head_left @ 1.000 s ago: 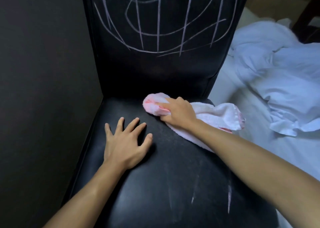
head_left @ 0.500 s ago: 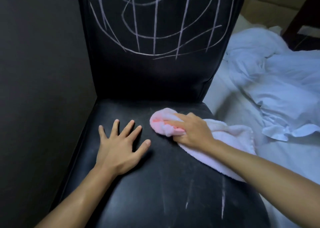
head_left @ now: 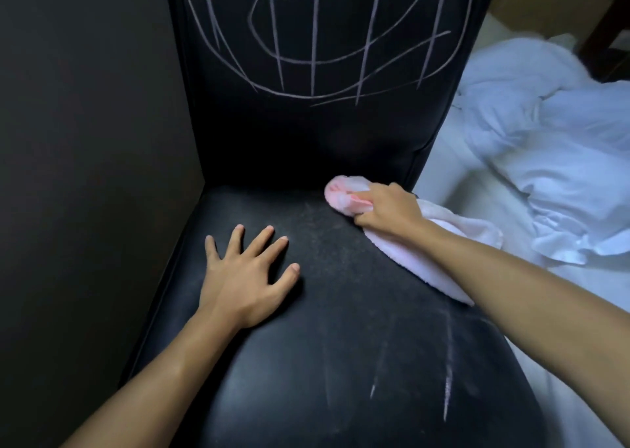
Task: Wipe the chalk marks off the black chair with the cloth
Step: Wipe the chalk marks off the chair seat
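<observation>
A black leather chair fills the head view, its seat (head_left: 306,362) below and its backrest (head_left: 317,134) above. White chalk lines and loops (head_left: 317,55) cover the backrest. Faint chalk streaks (head_left: 448,372) remain near the seat's front right. My right hand (head_left: 388,209) is shut on a bunched pink-white cloth (head_left: 344,193) and presses it to the seat's back right corner; the cloth's tail (head_left: 439,249) trails under my forearm. My left hand (head_left: 245,277) lies flat on the seat's left half, fingers spread, holding nothing.
A dark wall (head_left: 85,174) stands close against the chair's left side. To the right lies a bed with crumpled white sheets (head_left: 552,161). A dark wooden piece (head_left: 606,31) shows at the top right corner.
My right hand has swept the cloth across the back of the seat, toward me and then to the back right corner. My left hand has stayed flat on the seat.
</observation>
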`<state>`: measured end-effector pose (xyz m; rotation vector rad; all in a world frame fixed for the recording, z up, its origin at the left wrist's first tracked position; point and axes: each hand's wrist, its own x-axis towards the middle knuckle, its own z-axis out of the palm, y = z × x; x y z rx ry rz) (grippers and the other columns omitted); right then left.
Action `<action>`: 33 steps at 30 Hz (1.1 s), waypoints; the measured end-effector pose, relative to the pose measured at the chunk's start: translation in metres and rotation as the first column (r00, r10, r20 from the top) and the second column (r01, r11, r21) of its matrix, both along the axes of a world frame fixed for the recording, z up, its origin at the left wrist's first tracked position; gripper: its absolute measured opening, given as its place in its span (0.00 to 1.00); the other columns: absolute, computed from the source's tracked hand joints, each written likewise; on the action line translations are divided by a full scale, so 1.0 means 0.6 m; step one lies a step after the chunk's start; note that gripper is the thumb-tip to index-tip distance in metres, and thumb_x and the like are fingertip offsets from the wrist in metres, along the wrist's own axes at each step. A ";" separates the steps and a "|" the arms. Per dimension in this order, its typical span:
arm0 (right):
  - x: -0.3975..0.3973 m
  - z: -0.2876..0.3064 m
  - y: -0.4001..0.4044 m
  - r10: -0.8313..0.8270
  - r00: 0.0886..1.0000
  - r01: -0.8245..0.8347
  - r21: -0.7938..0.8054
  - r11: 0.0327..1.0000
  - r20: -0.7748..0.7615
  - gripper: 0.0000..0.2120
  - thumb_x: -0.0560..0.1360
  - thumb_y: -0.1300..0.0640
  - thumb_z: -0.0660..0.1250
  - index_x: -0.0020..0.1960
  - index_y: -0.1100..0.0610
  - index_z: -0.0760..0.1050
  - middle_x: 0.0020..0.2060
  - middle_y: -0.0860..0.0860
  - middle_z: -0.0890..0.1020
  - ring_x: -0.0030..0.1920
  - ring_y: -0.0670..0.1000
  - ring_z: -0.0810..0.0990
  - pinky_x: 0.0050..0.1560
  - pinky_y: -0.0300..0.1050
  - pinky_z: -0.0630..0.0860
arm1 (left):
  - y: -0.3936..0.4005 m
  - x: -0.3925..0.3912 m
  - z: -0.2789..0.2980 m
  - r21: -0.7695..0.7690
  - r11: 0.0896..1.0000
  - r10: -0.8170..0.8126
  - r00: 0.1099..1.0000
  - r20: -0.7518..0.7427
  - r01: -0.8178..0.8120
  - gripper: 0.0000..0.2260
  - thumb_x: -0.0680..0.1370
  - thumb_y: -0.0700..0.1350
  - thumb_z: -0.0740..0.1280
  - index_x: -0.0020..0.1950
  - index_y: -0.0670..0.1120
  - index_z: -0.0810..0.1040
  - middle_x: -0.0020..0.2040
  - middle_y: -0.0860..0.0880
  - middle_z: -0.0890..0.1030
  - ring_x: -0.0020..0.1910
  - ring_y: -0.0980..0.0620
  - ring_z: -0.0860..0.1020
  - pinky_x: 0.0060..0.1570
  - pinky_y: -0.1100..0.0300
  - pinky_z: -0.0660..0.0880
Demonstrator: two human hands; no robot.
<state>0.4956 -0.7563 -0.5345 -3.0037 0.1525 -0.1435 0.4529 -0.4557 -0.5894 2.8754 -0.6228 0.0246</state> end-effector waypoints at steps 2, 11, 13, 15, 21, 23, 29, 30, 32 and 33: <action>-0.051 0.007 0.014 0.049 0.998 -0.049 -0.019 0.999 -0.040 0.21 0.75 0.44 0.68 0.69 0.37 0.76 0.59 0.46 0.81 0.56 0.58 0.78 0.50 0.52 0.71 | 0.000 0.003 0.001 0.001 1.000 -0.001 1.000 -0.003 0.001 0.40 0.74 0.74 0.36 0.83 0.64 0.56 0.85 0.62 0.53 0.85 0.44 0.46 0.78 0.30 0.41; -0.242 -0.039 0.023 0.341 0.940 -0.341 -0.033 0.940 0.026 0.16 0.70 0.43 0.62 0.57 0.30 0.72 0.60 0.34 0.80 0.41 0.57 0.74 0.45 0.56 0.75 | 0.000 0.007 0.002 0.038 0.999 -0.017 1.000 -0.009 0.017 0.40 0.74 0.75 0.36 0.84 0.63 0.54 0.85 0.61 0.51 0.85 0.44 0.45 0.77 0.30 0.40; -0.241 -0.042 0.019 0.304 0.949 -0.304 -0.015 0.953 0.086 0.17 0.72 0.43 0.61 0.59 0.29 0.72 0.60 0.33 0.81 0.41 0.57 0.75 0.45 0.55 0.76 | 0.001 0.007 0.002 0.050 0.998 -0.025 1.000 -0.008 0.026 0.40 0.74 0.75 0.37 0.84 0.63 0.53 0.85 0.61 0.50 0.85 0.44 0.44 0.77 0.29 0.40; -0.215 -0.036 0.017 0.262 0.962 -0.262 -0.013 0.965 0.079 0.18 0.73 0.41 0.59 0.62 0.26 0.69 0.63 0.34 0.80 0.46 0.58 0.77 0.49 0.55 0.76 | 0.002 0.008 0.001 0.062 0.997 -0.034 0.999 -0.006 0.034 0.40 0.74 0.75 0.37 0.84 0.63 0.52 0.85 0.61 0.50 0.85 0.44 0.44 0.77 0.29 0.40; -0.079 -0.025 -0.021 0.027 0.998 -0.022 -0.085 0.996 0.053 0.25 0.77 0.44 0.61 0.73 0.31 0.67 0.65 0.40 0.79 0.54 0.58 0.77 0.51 0.52 0.73 | 0.003 0.012 -0.006 0.066 0.997 -0.042 0.999 0.009 0.041 0.40 0.74 0.75 0.40 0.84 0.63 0.51 0.86 0.60 0.49 0.85 0.44 0.43 0.77 0.29 0.40; -0.038 -0.022 -0.046 -0.046 0.998 0.049 -0.063 0.997 0.049 0.26 0.75 0.44 0.61 0.73 0.33 0.68 0.64 0.44 0.81 0.55 0.59 0.79 0.52 0.54 0.75 | 0.004 0.011 -0.008 0.068 0.997 -0.042 0.999 0.015 0.041 0.40 0.74 0.75 0.39 0.84 0.63 0.50 0.86 0.60 0.48 0.85 0.44 0.43 0.77 0.29 0.40; 0.019 -0.021 -0.083 -0.138 0.990 0.137 -0.079 0.987 0.000 0.26 0.76 0.45 0.61 0.75 0.37 0.69 0.68 0.51 0.79 0.60 0.62 0.81 0.52 0.54 0.75 | 0.003 0.009 -0.009 0.061 0.998 -0.034 0.999 0.017 0.033 0.39 0.74 0.75 0.39 0.84 0.63 0.51 0.86 0.60 0.49 0.85 0.43 0.43 0.77 0.29 0.40; 0.014 -0.023 -0.080 -0.131 0.991 0.132 -0.090 0.987 0.013 0.25 0.76 0.46 0.62 0.73 0.38 0.70 0.66 0.51 0.80 0.58 0.62 0.81 0.49 0.53 0.73 | 0.003 0.008 -0.009 0.068 0.997 -0.032 0.999 0.014 0.031 0.39 0.74 0.75 0.39 0.84 0.63 0.51 0.86 0.60 0.49 0.85 0.43 0.44 0.77 0.29 0.40; -0.006 -0.029 -0.073 -0.113 0.993 0.117 -0.101 0.988 0.038 0.22 0.77 0.48 0.63 0.71 0.39 0.73 0.62 0.53 0.81 0.54 0.62 0.81 0.46 0.52 0.72 | 0.004 0.007 -0.010 0.070 0.997 -0.027 0.999 0.025 0.025 0.40 0.74 0.76 0.39 0.84 0.63 0.51 0.86 0.60 0.49 0.85 0.43 0.44 0.77 0.29 0.41; -0.023 -0.029 -0.069 -0.105 0.993 0.109 -0.101 0.989 0.050 0.21 0.77 0.48 0.65 0.70 0.40 0.74 0.61 0.53 0.81 0.54 0.62 0.81 0.46 0.52 0.73 | 0.004 0.008 -0.010 0.064 0.998 -0.028 0.999 0.029 0.026 0.40 0.74 0.76 0.39 0.84 0.63 0.52 0.86 0.60 0.50 0.85 0.43 0.45 0.77 0.29 0.41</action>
